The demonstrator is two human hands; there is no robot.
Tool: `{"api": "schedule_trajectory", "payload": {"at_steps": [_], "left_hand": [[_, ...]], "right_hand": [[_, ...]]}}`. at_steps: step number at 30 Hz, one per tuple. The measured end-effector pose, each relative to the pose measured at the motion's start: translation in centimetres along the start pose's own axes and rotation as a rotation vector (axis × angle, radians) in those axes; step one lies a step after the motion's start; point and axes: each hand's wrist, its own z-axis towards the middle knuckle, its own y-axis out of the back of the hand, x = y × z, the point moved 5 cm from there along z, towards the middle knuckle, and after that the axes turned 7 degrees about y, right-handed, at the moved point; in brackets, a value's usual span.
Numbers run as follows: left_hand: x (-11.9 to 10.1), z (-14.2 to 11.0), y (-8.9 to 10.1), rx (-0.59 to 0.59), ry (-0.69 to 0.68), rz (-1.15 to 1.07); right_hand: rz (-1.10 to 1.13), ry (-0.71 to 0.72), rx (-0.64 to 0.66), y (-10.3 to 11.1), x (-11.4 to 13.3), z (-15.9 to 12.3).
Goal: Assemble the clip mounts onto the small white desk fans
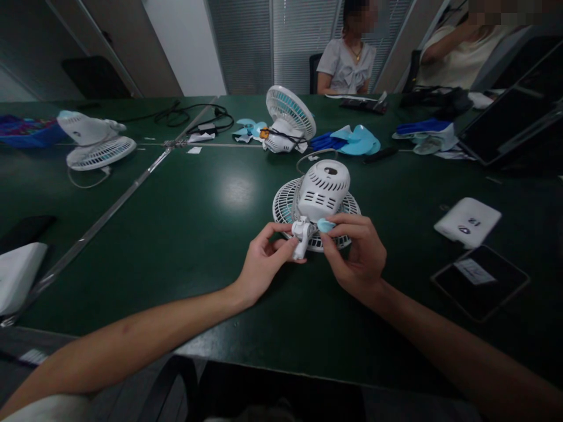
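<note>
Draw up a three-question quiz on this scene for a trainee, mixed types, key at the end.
1. What does the right hand pinch? (a) a black cable, (b) a small light-blue plastic piece, (c) a strip of white paper.
2. True or false: on the nearest white plastic fan, the round slatted grille sits on top of the motor housing.
3. Fill in: the small white plastic fitting is held in the ____ hand.

Key:
1. b
2. False; the housing is above the grille.
3. left (the left hand grips it)
</note>
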Motion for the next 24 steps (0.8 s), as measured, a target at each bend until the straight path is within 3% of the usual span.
{"api": "schedule_trajectory", "payload": {"at_steps": [24], "left_hand": [[0.23,0.57,0.69,-0.016,-0.001,0.007]], "right_hand": [[0.022,0.036,0.073,-0.26,0.02,-0.36]]}}
